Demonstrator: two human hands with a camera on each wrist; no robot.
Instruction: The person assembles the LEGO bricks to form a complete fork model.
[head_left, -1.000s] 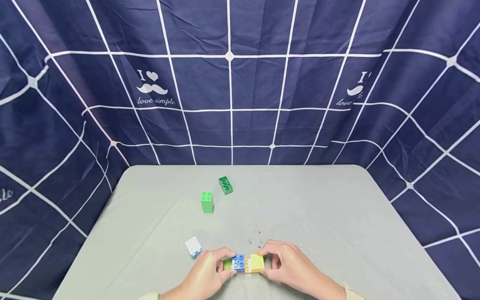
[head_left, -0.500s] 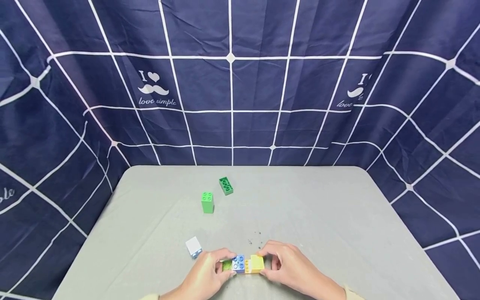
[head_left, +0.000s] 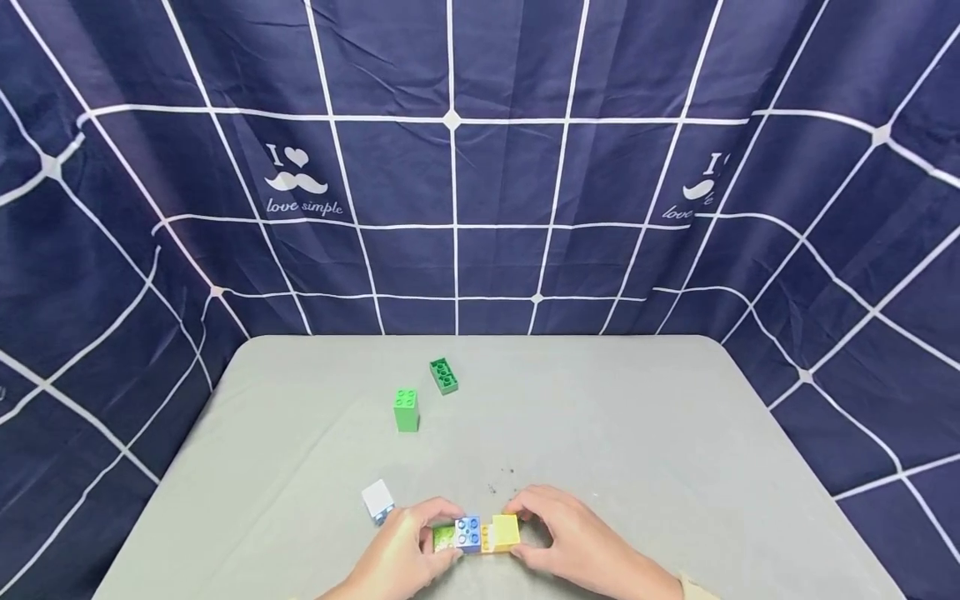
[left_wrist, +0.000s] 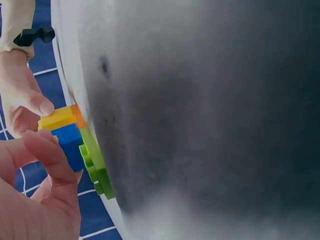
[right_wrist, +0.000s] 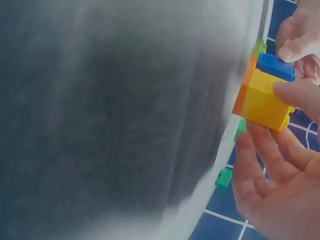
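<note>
A row of joined toy building bricks lies near the table's front edge. At its left end is a light green brick. Over it and an orange brick sits a blue brick, which my left hand pinches between thumb and index finger. A yellow brick tops the orange one at the right end. My right hand holds that yellow brick by its front and back sides, as the right wrist view confirms. Fingers partly cover the row's edges.
A white and blue brick rests left of my left hand. Farther back stand a tall bright green brick and a dark green brick with its hollow side up. Grey cloth covers the table; a navy gridded curtain surrounds it.
The head view has shifted slightly, so everything appears a little lower and farther left. The right hand's curled fingers behind the yellow brick have loosened somewhat. Both hands keep their places on the bricks.
</note>
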